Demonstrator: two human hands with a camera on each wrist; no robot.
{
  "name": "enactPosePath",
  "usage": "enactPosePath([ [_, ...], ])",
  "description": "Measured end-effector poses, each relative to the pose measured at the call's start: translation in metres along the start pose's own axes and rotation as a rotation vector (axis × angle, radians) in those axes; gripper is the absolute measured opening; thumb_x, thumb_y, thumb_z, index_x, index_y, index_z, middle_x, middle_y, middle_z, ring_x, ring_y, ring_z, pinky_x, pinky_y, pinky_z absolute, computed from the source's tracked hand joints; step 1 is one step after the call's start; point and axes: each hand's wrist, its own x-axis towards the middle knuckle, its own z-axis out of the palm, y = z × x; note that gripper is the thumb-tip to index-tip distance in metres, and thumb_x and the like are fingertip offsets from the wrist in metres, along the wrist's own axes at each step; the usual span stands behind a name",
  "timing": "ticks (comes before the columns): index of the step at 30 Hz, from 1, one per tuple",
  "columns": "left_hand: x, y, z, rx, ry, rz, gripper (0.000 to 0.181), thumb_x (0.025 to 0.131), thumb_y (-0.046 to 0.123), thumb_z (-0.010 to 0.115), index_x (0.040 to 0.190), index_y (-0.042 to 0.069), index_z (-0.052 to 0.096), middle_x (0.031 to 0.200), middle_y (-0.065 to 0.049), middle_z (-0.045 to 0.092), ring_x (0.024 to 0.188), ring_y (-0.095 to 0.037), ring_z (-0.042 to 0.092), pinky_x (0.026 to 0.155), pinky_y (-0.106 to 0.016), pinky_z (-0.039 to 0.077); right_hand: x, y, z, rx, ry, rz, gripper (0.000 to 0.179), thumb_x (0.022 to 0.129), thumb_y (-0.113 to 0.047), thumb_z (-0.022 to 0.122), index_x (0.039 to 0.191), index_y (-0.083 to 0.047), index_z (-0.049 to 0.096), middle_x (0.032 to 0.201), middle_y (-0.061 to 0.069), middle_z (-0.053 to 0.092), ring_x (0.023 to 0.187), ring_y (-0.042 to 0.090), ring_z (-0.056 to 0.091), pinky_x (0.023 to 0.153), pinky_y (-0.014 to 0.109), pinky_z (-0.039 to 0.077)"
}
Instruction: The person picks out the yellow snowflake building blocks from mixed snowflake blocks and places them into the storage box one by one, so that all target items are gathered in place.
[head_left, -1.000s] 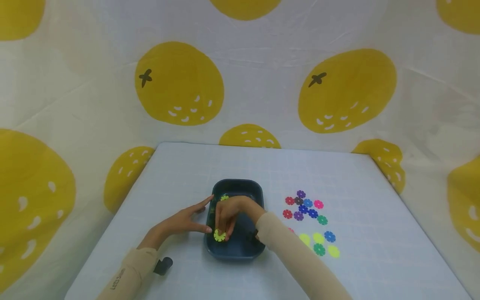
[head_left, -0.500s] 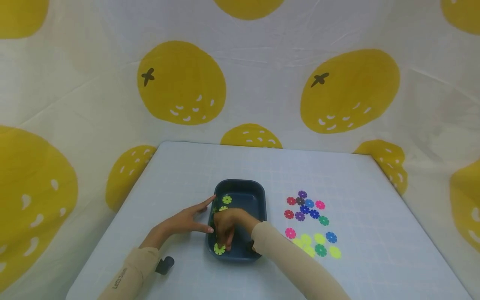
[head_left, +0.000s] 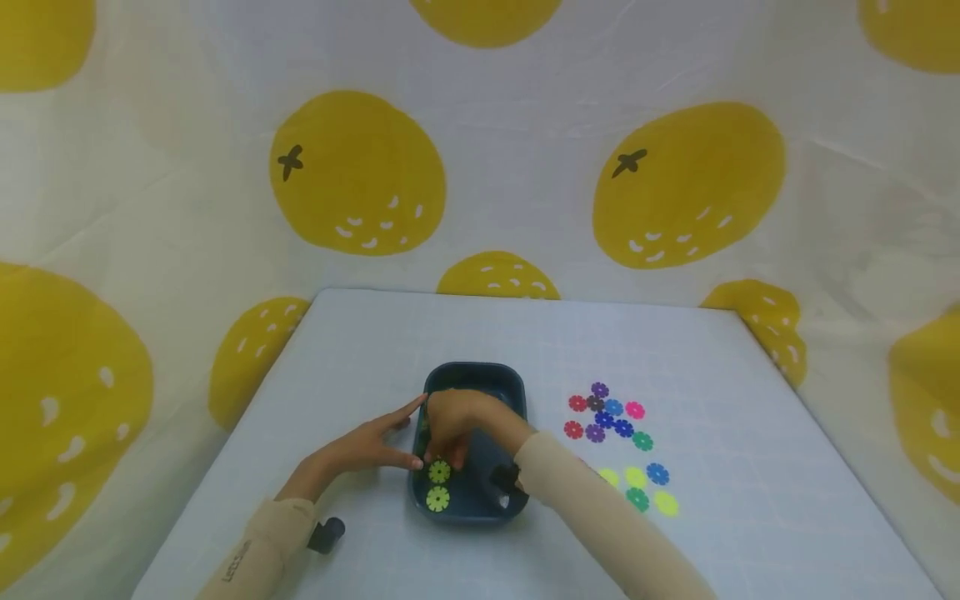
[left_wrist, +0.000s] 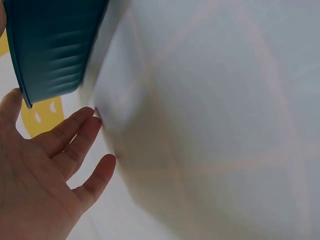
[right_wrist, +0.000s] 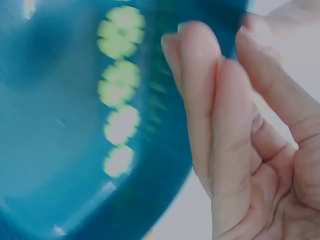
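Observation:
A dark blue-green tray (head_left: 480,487) holds yellow-green notched plastic discs (head_left: 438,499) along its left side; the right wrist view shows several discs (right_wrist: 120,82) in a row. My right hand (head_left: 453,425) is inside the tray, covering the farther discs in the head view. Its fingers (right_wrist: 197,90) are fairly straight and close together, with nothing between them and the discs lying beside them. At the tray's left wall, my left hand (head_left: 358,448) spreads thumb and index finger against the rim. Its other fingers (left_wrist: 75,142) extend loosely below the tray (left_wrist: 52,55).
Several loose notched discs (head_left: 604,420) in blue, red, purple, black, pink and green lie on the table right of the tray. Nearer are more yellow discs (head_left: 666,503) and a green disc (head_left: 637,500), partly behind my right sleeve (head_left: 600,517). A patterned cloth (head_left: 517,183) hangs behind.
My right hand pressed on a disc, which slid toward the tray's near end. Now the hand has moved farther up the tray, uncovering two discs. The left hand stays at the rim.

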Motion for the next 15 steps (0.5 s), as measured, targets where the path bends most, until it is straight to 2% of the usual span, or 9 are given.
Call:
enactPosePath([
  [5, 0.007, -0.002, 0.001, 0.003, -0.008, -0.012, 0.109, 0.076, 0.047, 0.084, 0.158, 0.042, 0.013, 0.159, -0.022, 0.031, 0.149, -0.044, 0.023, 0.114, -0.072, 0.019, -0.044, 0.017, -0.013, 0.155, 0.192, -0.094, 0.026, 0.09, -0.02, 0.074, 0.068, -0.005, 0.074, 0.059, 0.008, 0.069, 0.061, 0.026, 0.073, 0.065, 0.036, 0.062],
  [7, 0.008, -0.004, 0.001, 0.003, -0.002, -0.013, 0.11, 0.075, 0.047, 0.084, 0.158, 0.043, 0.012, 0.16, -0.022, 0.03, 0.148, -0.044, 0.023, 0.114, -0.072, 0.018, -0.061, 0.03, -0.011, 0.224, 0.259, -0.097, 0.027, 0.091, -0.022, 0.073, 0.069, -0.006, 0.074, 0.06, 0.007, 0.069, 0.061, 0.026, 0.072, 0.063, 0.035, 0.062],
  [11, 0.01, -0.008, 0.002, 0.016, 0.015, 0.015, 0.112, 0.074, 0.047, 0.084, 0.158, 0.042, 0.011, 0.161, -0.021, 0.027, 0.147, -0.044, 0.026, 0.114, -0.072, 0.02, -0.092, 0.068, 0.0, 0.351, 0.378, -0.015, 0.024, 0.09, -0.027, 0.074, 0.077, -0.007, 0.075, 0.063, 0.005, 0.068, 0.059, 0.023, 0.07, 0.059, 0.03, 0.061],
  [15, 0.01, -0.01, 0.003, 0.036, 0.01, 0.031, 0.112, 0.075, 0.046, 0.084, 0.159, 0.039, 0.01, 0.161, -0.021, 0.025, 0.147, -0.045, 0.027, 0.113, -0.072, 0.022, -0.125, 0.112, 0.023, 0.438, 0.539, 0.106, 0.023, 0.09, -0.029, 0.074, 0.086, -0.006, 0.075, 0.067, 0.005, 0.068, 0.058, 0.019, 0.067, 0.059, 0.027, 0.059],
])
